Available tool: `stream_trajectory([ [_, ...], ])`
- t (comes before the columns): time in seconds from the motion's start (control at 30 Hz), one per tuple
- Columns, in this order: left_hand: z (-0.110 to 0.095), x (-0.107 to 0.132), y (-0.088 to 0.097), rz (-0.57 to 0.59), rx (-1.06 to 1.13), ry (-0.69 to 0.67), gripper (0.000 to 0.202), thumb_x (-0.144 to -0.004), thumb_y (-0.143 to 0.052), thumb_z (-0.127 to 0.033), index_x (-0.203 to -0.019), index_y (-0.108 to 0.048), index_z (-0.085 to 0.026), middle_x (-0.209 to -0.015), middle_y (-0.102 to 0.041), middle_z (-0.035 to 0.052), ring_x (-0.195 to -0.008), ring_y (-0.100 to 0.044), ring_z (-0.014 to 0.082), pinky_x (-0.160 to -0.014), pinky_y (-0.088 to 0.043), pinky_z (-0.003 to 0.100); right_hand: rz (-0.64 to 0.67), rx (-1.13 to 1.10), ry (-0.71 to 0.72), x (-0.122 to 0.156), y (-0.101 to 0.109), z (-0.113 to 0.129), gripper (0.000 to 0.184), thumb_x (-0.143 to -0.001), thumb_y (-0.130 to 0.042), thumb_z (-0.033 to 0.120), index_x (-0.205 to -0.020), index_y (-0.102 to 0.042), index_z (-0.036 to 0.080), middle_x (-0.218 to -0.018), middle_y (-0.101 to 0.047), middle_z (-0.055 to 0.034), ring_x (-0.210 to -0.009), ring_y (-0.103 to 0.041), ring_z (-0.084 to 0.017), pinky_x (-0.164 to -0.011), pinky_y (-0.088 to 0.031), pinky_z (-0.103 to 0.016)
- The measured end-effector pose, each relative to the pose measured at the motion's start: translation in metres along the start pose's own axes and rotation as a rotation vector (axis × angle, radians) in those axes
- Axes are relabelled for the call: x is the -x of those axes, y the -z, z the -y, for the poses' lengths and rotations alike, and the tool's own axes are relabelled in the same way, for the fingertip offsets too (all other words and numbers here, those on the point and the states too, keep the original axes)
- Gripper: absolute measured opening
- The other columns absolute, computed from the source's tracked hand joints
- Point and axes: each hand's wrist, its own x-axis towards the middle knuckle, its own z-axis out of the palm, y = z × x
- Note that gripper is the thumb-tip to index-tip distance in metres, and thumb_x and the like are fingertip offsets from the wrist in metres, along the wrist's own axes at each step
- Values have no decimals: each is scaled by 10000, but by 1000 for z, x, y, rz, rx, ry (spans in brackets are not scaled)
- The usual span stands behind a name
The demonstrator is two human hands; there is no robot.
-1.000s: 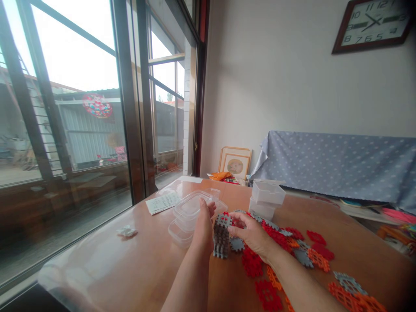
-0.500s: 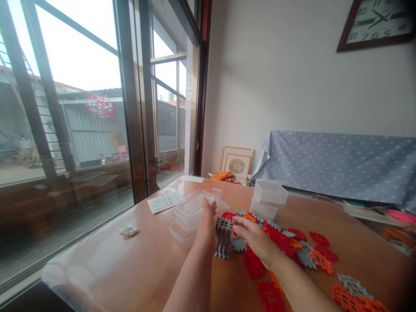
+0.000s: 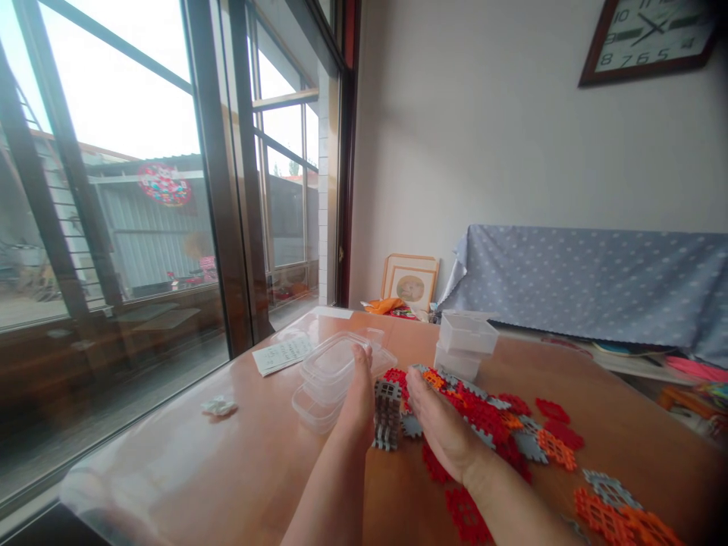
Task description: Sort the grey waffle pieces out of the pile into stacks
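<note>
Head view, going left to right. Crumpled tissue (image 3: 218, 406) sits on the wooden table (image 3: 239, 462) near the window side, with a handwritten note (image 3: 283, 354) farther along. Next is a loose stack of clear plastic tubs (image 3: 325, 371); can't tell tubs from lids in places, and no pieces show inside them.

Left hand (image 3: 359, 400) stands on its side, fingers straight and pointing far, not clenched. Fingertips are up against the near side of the tubs, but can't tell if it's actually gripping them.

Just right of it, between the two hands, a grey block stack (image 3: 387, 414) stands upright on the table, a short tower of waffle-shaped pieces. No clear contact from either hand.

Right hand (image 3: 440, 426) is open, fingers together and stretched out, palm turned down and holding nothing visible. Fingertips are just beside the grey block stack, over the edge of the loose pieces (image 3: 483, 417), red, orange and grey, scattered across the right and near parts of the table.

Far of the pile, two stacked translucent boxes (image 3: 466, 343) sit one on the other; contents can't be made out. Behind them, a framed picture (image 3: 409, 284) leans by the wall, and a dotted blue cloth (image 3: 585, 284) covers something on the far right.
</note>
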Motion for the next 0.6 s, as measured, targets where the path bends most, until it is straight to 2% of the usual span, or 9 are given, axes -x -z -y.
stream_trajectory([
  [0.17,-5,3,-2,19,3,41,962,-899,-51,-823,-1623,-219,-214,-1694,-172,53,-1562,-143,236,-1274,-124,396,39,-92,-55,8,-18,14,775,-892,-545,730,-1515,-471,276,-1645,-309,-5,-1569,-33,-202,-1286,32,-431],
  [0.3,-8,5,-2,26,1,52,964,-900,-65,-825,-1623,-224,-209,-1690,-184,49,-1561,-144,228,-1272,-140,381,69,-136,-45,8,-24,13,768,-905,-549,707,-1526,-450,267,-1657,-271,-2,-1570,-28,-194,-1287,22,-435],
  [0.6,-7,7,-2,18,5,96,1016,-875,-146,-867,-1616,-258,-181,-1675,-196,71,-1562,-109,241,-1277,-38,387,108,-158,-36,5,-31,11,767,-916,-525,712,-1529,-441,259,-1679,-184,-1,-1573,-19,-192,-1284,25,-434],
])
